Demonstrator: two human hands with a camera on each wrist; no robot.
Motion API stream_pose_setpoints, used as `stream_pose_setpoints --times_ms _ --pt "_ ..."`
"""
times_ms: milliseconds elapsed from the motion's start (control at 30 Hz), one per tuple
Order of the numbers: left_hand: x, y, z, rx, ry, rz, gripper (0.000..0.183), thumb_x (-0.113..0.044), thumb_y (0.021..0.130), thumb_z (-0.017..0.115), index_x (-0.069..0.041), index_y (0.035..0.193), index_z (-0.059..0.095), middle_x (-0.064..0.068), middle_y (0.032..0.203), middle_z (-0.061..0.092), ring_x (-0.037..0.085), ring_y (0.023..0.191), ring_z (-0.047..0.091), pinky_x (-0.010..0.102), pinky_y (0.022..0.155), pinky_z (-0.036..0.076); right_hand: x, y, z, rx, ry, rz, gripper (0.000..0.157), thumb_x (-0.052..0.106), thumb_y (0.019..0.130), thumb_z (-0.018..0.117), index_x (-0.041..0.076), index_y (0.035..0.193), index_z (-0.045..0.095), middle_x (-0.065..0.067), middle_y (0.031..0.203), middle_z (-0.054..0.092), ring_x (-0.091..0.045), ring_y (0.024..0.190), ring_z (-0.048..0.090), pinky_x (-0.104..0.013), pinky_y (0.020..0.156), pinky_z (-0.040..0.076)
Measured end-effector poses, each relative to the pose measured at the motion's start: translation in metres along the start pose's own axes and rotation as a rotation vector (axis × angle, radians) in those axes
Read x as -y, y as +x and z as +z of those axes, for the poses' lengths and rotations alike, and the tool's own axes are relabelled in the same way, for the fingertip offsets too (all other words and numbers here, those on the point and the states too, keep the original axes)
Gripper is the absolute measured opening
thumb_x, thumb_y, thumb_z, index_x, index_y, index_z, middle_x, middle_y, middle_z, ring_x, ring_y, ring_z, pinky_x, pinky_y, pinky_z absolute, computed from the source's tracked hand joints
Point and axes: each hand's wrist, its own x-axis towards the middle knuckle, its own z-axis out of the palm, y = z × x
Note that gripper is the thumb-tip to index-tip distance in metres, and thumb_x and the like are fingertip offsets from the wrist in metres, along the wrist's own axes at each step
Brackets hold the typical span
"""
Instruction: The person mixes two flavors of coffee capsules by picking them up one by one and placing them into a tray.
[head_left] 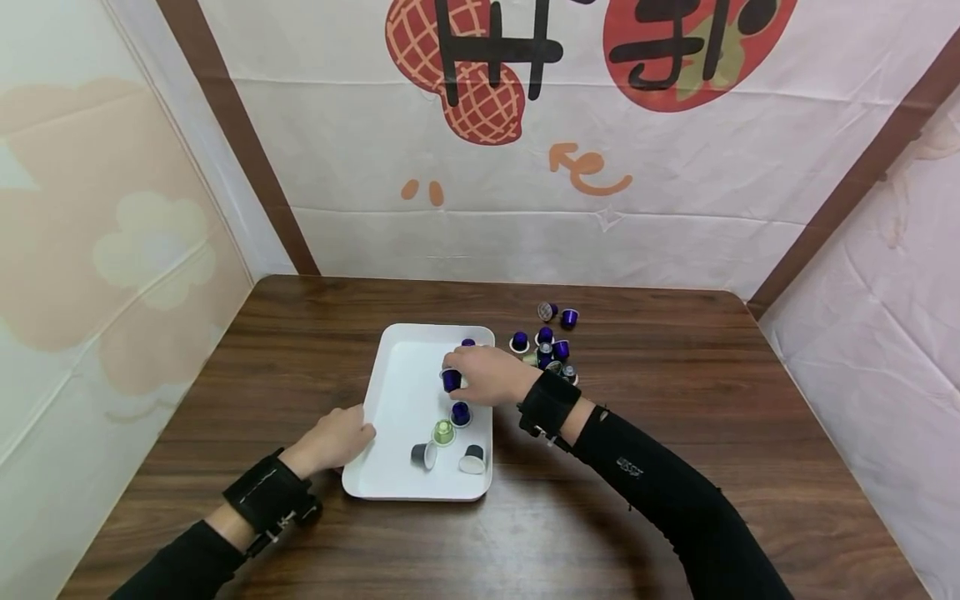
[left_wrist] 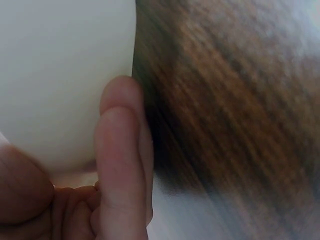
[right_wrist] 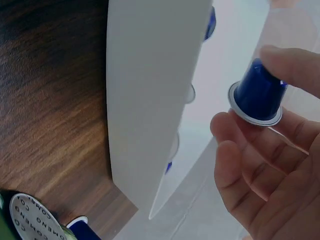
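A white tray [head_left: 405,367] lies on the table. My left hand [head_left: 335,437] grips its left wall, fingers [left_wrist: 120,155] along the outside in the left wrist view. Over the tray's right half, my right hand [head_left: 491,375] pinches a dark blue coffee capsule [right_wrist: 260,92] between thumb and fingers, its silver rim facing the fingers. Inside the tray are a blue capsule [head_left: 461,413], a green capsule [head_left: 443,432], a tipped grey capsule [head_left: 418,455], a dark capsule with a pale lid [head_left: 472,460], and another blue capsule [head_left: 468,342] partly hidden behind the right hand.
Right of the tray, several capsules [head_left: 520,342] sit in a loose cluster, mostly dark blue. Two more capsules [head_left: 570,318] lie farther back. The brown wooden table [head_left: 675,383] is bordered by printed fabric walls [head_left: 495,242].
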Motion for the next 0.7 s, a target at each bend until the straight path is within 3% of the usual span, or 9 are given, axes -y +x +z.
stream_pose_setpoints --times_ms 367,700 --pt "-0.002 0.001 -0.003 0.003 0.024 0.003 0.037 -0.014 0.094 0.041 0.013 0.118 0.048 0.01 0.068 0.052 0.018 0.05 0.052 0.027 0.044 0.041 -0.002 0.006 0.006 0.029 -0.001 0.003 0.041 0.032 0.085 0.069 0.012 0.12 0.06 -0.001 0.107 0.059 -0.009 0.087 0.056 -0.024 0.076 0.048" --pt "0.0 -0.002 -0.001 -0.005 0.032 0.009 0.036 -0.013 0.094 0.042 0.015 0.116 0.049 0.01 0.068 0.051 0.018 0.051 0.053 0.028 0.045 0.042 -0.023 -0.02 -0.007 -0.024 0.078 0.034 0.035 0.024 0.086 0.069 0.007 0.116 0.062 -0.007 0.107 0.061 -0.012 0.082 0.056 -0.027 0.073 0.048"
